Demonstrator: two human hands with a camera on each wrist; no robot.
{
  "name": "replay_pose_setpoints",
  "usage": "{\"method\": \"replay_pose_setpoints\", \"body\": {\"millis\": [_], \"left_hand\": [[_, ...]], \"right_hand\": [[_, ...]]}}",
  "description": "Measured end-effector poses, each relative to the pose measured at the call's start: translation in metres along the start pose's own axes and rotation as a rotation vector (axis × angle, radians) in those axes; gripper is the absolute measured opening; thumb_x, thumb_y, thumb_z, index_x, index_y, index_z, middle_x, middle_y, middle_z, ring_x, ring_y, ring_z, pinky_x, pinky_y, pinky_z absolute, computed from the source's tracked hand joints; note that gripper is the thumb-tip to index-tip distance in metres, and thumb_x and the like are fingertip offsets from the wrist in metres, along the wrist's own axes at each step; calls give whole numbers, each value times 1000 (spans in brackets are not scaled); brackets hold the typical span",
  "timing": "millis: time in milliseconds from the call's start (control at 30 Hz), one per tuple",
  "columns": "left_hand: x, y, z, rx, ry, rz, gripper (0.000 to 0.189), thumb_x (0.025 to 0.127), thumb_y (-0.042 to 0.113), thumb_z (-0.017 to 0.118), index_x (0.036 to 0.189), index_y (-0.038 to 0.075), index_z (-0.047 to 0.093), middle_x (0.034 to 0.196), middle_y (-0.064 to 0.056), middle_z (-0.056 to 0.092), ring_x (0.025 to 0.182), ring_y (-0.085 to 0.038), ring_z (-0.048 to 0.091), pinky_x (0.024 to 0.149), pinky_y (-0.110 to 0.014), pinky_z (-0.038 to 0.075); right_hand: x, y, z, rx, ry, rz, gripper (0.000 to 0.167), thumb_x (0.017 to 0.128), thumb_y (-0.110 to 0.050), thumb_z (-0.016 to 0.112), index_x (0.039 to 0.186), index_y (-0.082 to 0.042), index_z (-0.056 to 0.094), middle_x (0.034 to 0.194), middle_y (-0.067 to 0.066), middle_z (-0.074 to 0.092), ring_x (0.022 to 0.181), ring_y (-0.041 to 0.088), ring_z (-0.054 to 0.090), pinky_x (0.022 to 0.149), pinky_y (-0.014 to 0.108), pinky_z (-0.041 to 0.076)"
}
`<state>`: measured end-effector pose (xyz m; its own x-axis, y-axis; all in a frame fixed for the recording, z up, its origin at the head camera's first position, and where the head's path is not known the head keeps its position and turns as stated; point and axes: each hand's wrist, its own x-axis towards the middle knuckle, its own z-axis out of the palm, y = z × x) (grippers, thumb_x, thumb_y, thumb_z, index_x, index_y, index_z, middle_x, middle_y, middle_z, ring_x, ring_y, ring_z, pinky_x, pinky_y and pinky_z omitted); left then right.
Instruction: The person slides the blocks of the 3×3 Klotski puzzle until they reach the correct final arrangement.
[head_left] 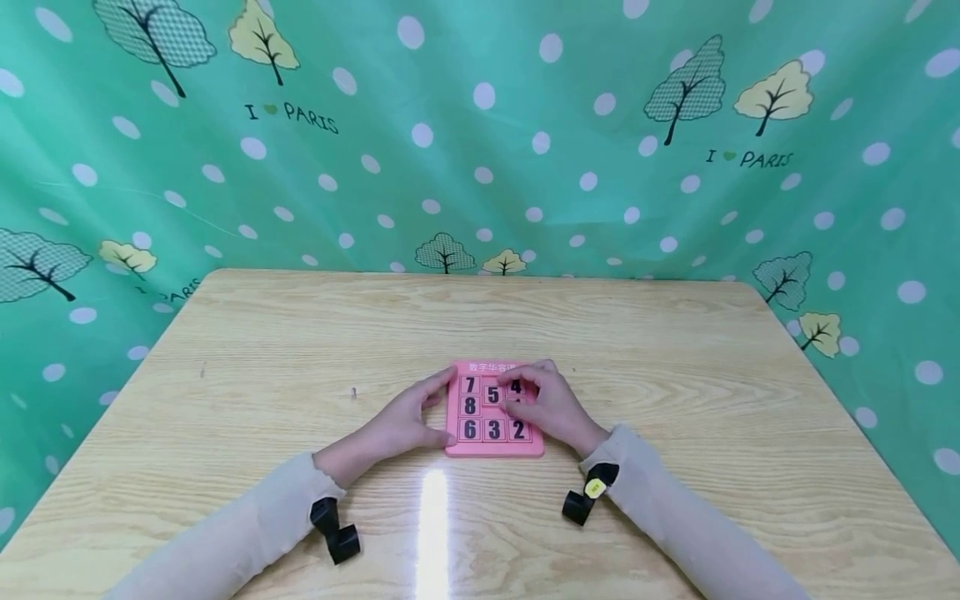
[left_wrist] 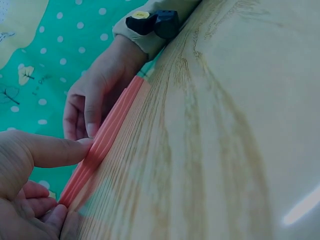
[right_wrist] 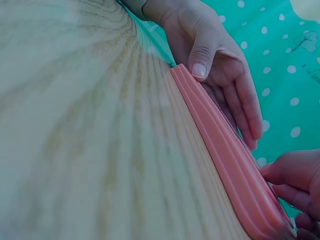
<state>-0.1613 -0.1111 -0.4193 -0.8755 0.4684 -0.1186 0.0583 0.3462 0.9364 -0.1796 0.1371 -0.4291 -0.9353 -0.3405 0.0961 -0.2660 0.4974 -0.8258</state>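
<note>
A pink sliding number puzzle [head_left: 495, 450] lies flat on the table, with black digits on its square tiles. My left hand [head_left: 397, 423] holds the frame's left side, thumb by the near corner and index finger at the far one. Over the puzzle's right part, my right hand [head_left: 553, 407] has thumb and index finger bent around the number 5 tile [head_left: 492, 395]. That tile sits midway between the top and middle rows, in the centre column. Tiles 7, 8, 6, 3 and 2 show plainly; the fingers partly cover those on the right. From the right wrist, the pink frame [right_wrist: 225, 155] appears edge-on.
The light wood table [head_left: 300, 333] extends all around the puzzle, with a bright streak of reflected light [head_left: 433, 533] in front. A green dotted cloth [head_left: 480, 192] printed with trees hangs behind it. Each sleeve carries a black wrist camera [head_left: 335, 531].
</note>
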Motion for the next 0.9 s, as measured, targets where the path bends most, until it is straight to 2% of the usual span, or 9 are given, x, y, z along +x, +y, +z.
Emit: {"method": "replay_pose_setpoints", "body": {"millis": [333,567,733,900], "left_hand": [[1,-1,2,13,-8,17,99,67,0,78,149,6,24,154,-13,25,134,-35,35,111,-40,30],[1,-2,1,22,-16,31,98,67,1,77,149,4,23,153,-16,25,133,-38,35,111,-42,30],[-1,-1,0,13,-9,23,98,67,0,77,149,5,23,153,-15,24,134,-37,34,111,-41,30],[0,0,0,5,2,13,99,67,-1,77,149,7,24,154,-12,24,135,-35,33,111,-39,30]], "right_hand": [[-3,-1,-2,12,-9,-4,30,78,-12,74,108,-14,70,104,3,59,93,19,43,78,30,41],[-4,-2,-5,32,-80,35,30,77,-15,76,106,-19,70,105,-2,56,96,18,41,80,30,39],[-2,-2,-7,30,-123,12,28,76,-17,77,103,-20,71,102,-2,56,94,18,41,79,30,38],[-1,-2,-8,27,-124,-2,27,77,-20,77,104,-19,71,100,-2,57,92,18,41,77,28,38]]}}
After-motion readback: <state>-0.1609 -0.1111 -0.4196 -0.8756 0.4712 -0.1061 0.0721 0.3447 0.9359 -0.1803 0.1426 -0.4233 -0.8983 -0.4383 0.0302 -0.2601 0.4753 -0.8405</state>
